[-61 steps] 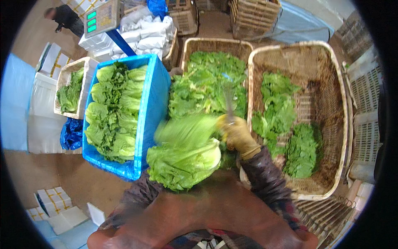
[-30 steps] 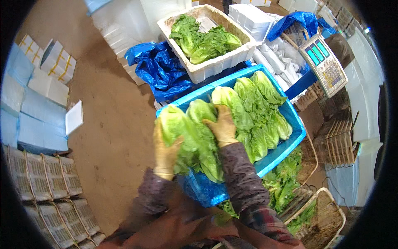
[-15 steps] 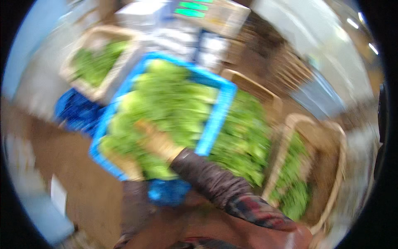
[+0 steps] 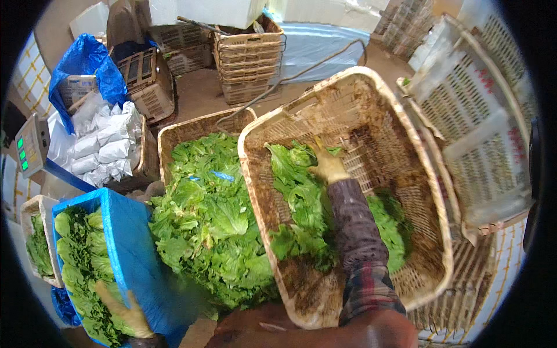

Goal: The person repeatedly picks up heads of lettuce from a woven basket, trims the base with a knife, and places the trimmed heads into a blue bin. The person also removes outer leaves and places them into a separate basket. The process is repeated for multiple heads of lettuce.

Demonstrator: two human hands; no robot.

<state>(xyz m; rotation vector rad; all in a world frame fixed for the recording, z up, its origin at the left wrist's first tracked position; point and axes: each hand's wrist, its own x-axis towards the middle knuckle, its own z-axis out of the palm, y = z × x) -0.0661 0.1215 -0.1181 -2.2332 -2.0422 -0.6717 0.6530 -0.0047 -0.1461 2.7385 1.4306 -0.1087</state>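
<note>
My left hand (image 4: pixel 129 316), in a yellowish glove, lies with fingers apart on the lettuce (image 4: pixel 78 261) packed in a blue-lined crate (image 4: pixel 115 232) at the lower left. To the right, my right hand (image 4: pixel 331 164), gloved alike, is inside a large dirty plastic crate (image 4: pixel 426 197). It touches or is very close to a leafy lettuce (image 4: pixel 299 156) on its left side. Those fingers are blurred and partly hidden, so whether they grip it cannot be made out. More green leaves (image 4: pixel 389 229) lie in that crate beyond my forearm.
A heap of loose lettuce leaves (image 4: pixel 212 220) fills a crate between the two. Behind stand a stack of crates (image 4: pixel 248 61), a crate of white packs (image 4: pixel 101 148) and a scale display (image 4: pixel 32 145). A long hooked rod (image 4: pixel 296 75) reaches over the large crate.
My view has swung to the right. My right hand has left the lettuce in the blue-lined crate and is now inside the large dirty crate. My left hand remains at the blue-lined crate.
</note>
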